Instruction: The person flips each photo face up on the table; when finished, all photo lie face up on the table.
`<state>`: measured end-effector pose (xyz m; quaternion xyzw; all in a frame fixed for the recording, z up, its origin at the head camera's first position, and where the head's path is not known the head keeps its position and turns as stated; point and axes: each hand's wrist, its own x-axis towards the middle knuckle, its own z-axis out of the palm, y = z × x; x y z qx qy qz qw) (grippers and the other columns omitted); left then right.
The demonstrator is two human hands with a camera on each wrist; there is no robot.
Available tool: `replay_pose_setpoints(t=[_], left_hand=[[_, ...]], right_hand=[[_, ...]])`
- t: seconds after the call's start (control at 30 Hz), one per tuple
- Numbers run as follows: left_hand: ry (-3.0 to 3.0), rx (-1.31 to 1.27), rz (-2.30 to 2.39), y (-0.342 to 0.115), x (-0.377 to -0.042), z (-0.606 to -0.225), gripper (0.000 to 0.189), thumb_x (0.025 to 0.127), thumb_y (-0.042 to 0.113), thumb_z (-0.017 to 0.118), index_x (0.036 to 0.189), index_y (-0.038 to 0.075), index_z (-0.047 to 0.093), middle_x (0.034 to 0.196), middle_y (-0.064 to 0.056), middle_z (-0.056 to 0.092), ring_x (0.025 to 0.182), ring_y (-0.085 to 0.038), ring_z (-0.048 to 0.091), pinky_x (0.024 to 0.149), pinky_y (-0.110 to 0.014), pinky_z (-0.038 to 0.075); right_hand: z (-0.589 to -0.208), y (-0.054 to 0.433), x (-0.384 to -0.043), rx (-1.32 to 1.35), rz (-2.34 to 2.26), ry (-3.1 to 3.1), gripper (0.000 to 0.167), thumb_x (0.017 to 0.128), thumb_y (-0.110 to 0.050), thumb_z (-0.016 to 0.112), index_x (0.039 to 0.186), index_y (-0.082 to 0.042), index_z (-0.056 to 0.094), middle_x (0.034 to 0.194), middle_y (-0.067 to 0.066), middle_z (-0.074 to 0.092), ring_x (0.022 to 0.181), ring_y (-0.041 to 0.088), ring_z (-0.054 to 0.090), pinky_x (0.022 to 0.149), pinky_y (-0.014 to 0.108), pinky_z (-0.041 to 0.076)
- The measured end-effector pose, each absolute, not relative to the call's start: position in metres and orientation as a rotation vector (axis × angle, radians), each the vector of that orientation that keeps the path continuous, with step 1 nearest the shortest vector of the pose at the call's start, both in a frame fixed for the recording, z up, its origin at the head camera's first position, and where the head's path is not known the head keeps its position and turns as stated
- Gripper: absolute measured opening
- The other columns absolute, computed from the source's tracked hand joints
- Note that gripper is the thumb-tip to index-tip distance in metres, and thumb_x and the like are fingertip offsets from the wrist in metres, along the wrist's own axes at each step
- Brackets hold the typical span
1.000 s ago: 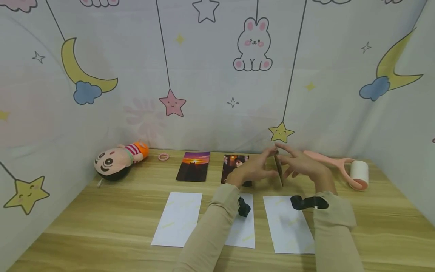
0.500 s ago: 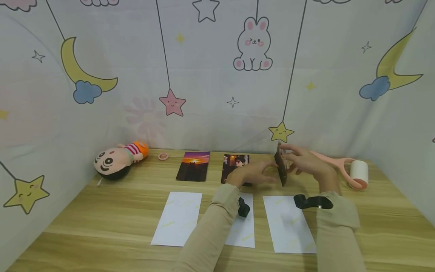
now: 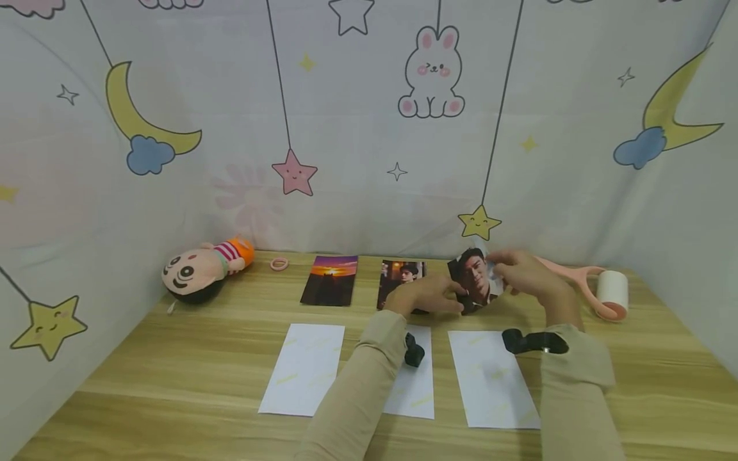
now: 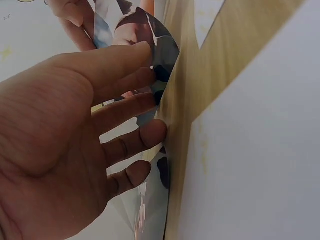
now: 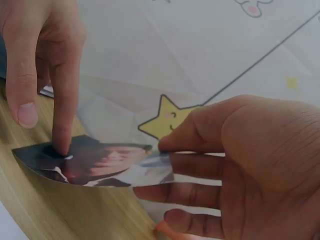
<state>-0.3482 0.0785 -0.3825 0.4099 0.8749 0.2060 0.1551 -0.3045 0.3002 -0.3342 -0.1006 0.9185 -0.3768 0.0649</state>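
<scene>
A glossy portrait photo (image 3: 475,278) tilts up over the back of the table, its picture side facing me in the head view. My right hand (image 3: 527,275) pinches its right edge between thumb and fingers; the right wrist view shows the photo (image 5: 100,162) slightly bowed. At the opposite edge, a fingertip of my left hand (image 3: 426,294) touches the print, the other fingers loosely extended in the left wrist view. Partly behind that hand lies a second portrait photo (image 3: 392,275), and left of it a sunset photo (image 3: 330,282).
Three white sheets, a left one (image 3: 305,365), a middle one (image 3: 423,384) and a right one (image 3: 490,378), lie in front; my left sleeve overlaps the middle one. A lint roller (image 3: 611,294) lies back right. A plush doll (image 3: 193,275) and pink ring (image 3: 279,264) sit back left.
The photo was edge-on between both hands and has turned so its picture faces me. My right hand has shifted slightly right; the left has lowered from the photo's top to its lower left.
</scene>
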Motion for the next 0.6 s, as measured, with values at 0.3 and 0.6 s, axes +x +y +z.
replay_pose_setpoints(t=[0.3, 0.6], left_hand=[[2.544, 1.122, 0.528, 0.078, -0.346, -0.383, 0.040, 0.101, 0.027, 0.060, 0.138, 0.012, 0.061, 0.145, -0.006, 0.053, 0.135, -0.018, 0.047, 0.109, -0.029, 0.038], [2.557, 1.145, 0.524, 0.076, -0.347, -0.382, 0.038, 0.101, 0.025, 0.059, 0.136, 0.012, 0.063, 0.146, -0.006, 0.053, 0.135, -0.018, 0.046, 0.109, -0.028, 0.038]], right_hand=[[-0.341, 0.304, -0.307, -0.258, -0.973, 2.741, 0.053, 0.098, -0.012, 0.042, 0.144, 0.014, 0.040, 0.114, 0.025, 0.064, 0.085, 0.022, 0.066, 0.066, 0.037, 0.052], [-0.351, 0.308, -0.309, -0.289, -0.929, 2.676, 0.055, 0.090, -0.006, 0.047, 0.138, 0.019, 0.042, 0.071, 0.001, 0.053, 0.055, 0.010, 0.043, 0.052, 0.024, 0.036]])
